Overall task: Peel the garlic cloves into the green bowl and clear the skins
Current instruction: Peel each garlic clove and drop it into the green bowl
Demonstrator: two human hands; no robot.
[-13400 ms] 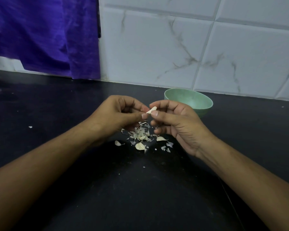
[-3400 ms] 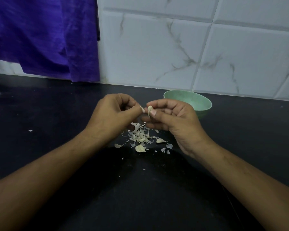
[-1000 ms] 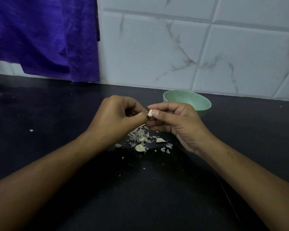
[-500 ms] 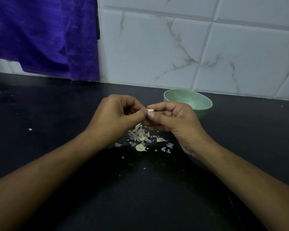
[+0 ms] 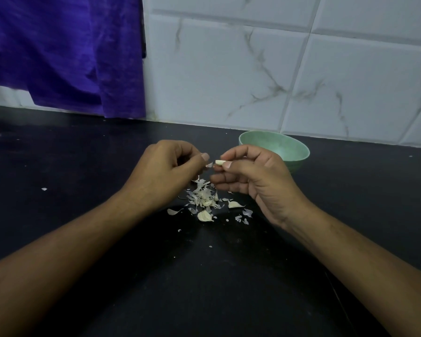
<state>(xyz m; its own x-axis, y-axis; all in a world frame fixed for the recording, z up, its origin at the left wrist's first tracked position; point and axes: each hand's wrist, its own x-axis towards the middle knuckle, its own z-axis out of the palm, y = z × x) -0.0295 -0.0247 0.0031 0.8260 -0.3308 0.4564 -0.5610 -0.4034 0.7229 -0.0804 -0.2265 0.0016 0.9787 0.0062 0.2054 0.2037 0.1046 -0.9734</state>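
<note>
Pinching the garlic clove [image 5: 219, 162] in my right hand [image 5: 254, 178], long axis pointing left at my left hand [image 5: 164, 175] tweezing a skin flake [image 5: 209, 164], I judge the green bowl [image 5: 277, 148] just behind nearest it.

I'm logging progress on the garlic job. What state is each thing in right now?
Small pale garlic clove: pinched in right hand.
Left hand: pinching a skin flake.
Round green bowl: upright; contents not visible.
Heap of papery skins: uncleared on black counter.
</note>
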